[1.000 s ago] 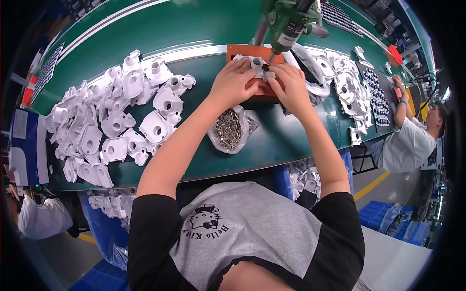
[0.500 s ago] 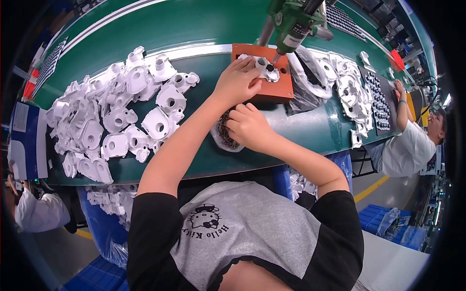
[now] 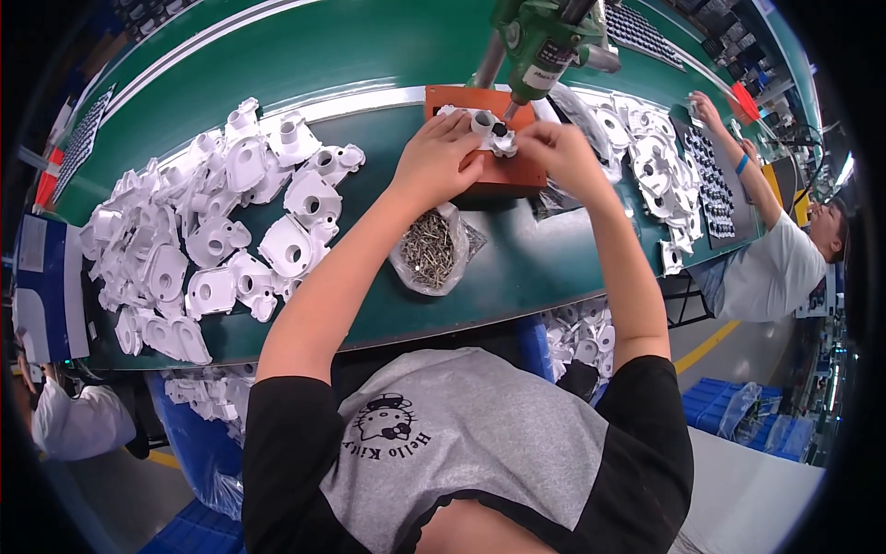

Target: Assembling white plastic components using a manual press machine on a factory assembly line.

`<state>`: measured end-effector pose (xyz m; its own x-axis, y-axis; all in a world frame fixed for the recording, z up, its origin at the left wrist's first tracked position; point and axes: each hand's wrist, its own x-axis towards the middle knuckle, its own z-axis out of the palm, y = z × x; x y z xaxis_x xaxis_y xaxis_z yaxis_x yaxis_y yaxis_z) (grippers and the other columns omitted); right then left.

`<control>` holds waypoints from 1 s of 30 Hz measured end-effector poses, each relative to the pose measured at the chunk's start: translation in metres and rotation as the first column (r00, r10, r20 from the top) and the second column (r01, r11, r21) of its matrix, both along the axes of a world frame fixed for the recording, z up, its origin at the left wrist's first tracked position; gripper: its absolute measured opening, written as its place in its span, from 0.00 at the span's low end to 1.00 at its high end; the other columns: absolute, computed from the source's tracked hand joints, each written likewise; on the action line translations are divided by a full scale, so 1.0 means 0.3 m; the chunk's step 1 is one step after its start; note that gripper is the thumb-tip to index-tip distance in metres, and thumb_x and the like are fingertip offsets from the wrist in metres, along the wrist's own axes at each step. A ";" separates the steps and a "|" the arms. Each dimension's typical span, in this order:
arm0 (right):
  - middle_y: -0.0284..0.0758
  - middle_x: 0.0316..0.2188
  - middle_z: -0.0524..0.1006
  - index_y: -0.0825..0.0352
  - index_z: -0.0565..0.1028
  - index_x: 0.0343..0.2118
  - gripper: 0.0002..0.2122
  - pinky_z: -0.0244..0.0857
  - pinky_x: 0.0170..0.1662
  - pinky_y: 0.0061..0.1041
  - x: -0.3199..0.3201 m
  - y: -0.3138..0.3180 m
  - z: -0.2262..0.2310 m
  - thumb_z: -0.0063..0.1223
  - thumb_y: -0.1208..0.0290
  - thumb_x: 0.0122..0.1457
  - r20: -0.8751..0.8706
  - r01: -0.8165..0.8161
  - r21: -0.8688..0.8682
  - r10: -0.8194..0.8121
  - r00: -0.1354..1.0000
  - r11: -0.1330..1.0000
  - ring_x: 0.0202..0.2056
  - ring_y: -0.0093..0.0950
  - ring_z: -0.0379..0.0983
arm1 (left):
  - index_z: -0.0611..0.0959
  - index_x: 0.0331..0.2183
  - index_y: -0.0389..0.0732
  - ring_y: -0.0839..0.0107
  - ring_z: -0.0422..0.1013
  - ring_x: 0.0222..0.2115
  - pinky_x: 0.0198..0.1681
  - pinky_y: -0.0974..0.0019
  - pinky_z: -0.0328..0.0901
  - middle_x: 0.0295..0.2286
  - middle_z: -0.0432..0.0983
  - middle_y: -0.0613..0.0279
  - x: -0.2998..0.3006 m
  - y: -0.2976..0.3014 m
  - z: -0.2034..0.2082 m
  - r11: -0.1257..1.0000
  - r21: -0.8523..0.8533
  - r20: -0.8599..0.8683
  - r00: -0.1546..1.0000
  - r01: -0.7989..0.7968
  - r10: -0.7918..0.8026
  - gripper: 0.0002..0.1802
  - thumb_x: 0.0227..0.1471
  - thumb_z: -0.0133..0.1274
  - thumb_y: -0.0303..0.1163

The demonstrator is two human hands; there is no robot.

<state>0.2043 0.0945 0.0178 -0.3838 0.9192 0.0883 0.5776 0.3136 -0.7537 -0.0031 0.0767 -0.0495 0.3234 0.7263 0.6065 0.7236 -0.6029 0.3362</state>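
A white plastic part (image 3: 482, 122) with a short tube and a black piece in it lies on an orange fixture block (image 3: 517, 173). My left hand (image 3: 437, 159) grips the left end of that part, fingers laid over it and thumb bent at its near side. At the part's right end, my right hand (image 3: 565, 159) has thumb and fingers pinched together; whatever is between them is too small to make out. Above the block points the tip of a green machine head (image 3: 538, 66). Close to my left wrist sits a clear bag of small metal screws (image 3: 430, 251).
White plastic parts (image 3: 217, 235) are heaped on the left of the green bench, and another pile (image 3: 651, 166) is on the right. Black plastic wrap (image 3: 581, 125) lies beside the block. A co-worker (image 3: 771, 268) reaches over a tray of black pieces (image 3: 709, 180) at the far right.
My right hand has moved from the bag of screws up and right to the white part's right end. The screws are now uncovered. My left hand stays on the part.
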 end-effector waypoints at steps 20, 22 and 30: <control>0.26 0.24 0.71 0.70 0.74 0.31 0.10 0.60 0.35 0.18 -0.012 0.196 -0.050 0.60 0.72 0.49 -0.077 -0.068 -0.142 0.058 0.995 0.987 0.29 0.17 0.65 | 0.80 0.34 0.41 0.55 0.63 0.51 0.56 0.55 0.56 0.47 0.70 0.52 0.007 0.003 0.002 1.000 0.009 0.018 1.000 0.012 -0.012 0.14 0.44 0.53 0.37; 0.25 0.24 0.70 0.69 0.74 0.32 0.09 0.60 0.34 0.17 -0.026 0.191 -0.036 0.60 0.73 0.48 -0.115 -0.076 -0.201 0.054 0.992 0.977 0.28 0.16 0.65 | 0.80 0.33 0.41 0.55 0.63 0.51 0.55 0.55 0.56 0.46 0.70 0.52 0.001 0.005 0.003 1.000 0.014 0.031 0.999 0.017 -0.017 0.13 0.44 0.53 0.37; 0.34 0.31 0.76 0.69 0.75 0.37 0.09 0.67 0.31 0.22 0.252 0.504 -0.013 0.54 0.76 0.52 0.389 -0.529 0.201 0.429 0.816 0.824 0.30 0.22 0.72 | 0.79 0.31 0.40 0.56 0.65 0.49 0.56 0.57 0.56 0.44 0.72 0.48 0.025 0.008 0.016 0.996 0.083 0.027 0.999 0.027 -0.029 0.12 0.44 0.50 0.37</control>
